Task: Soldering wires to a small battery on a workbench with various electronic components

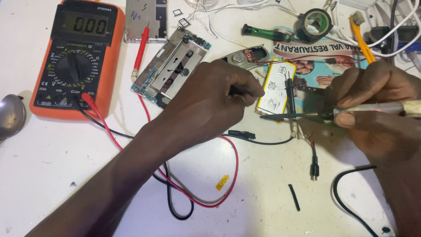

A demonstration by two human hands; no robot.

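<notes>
My right hand [377, 105] grips a soldering iron [386, 109] whose thin dark tip [280, 116] points left at the lower edge of a flat white battery pack [275, 87]. My left hand [215, 98] is closed just left of the pack; what its fingertips pinch is hidden. A black probe [290, 90] stands over the pack. An opened phone chassis [173, 66] lies behind my left hand. An orange multimeter [76, 55] sits at the far left, with red [114, 136] and black [175, 206] leads running under my left forearm.
A red probe [141, 48] rests on a metal plate at the top. A green-handled screwdriver [267, 33], a tape roll [316, 22], an orange-handled tool [362, 39] and white cables lie along the back. A printed leaflet [324, 66] lies under the pack. A black cable [346, 193] curls at lower right.
</notes>
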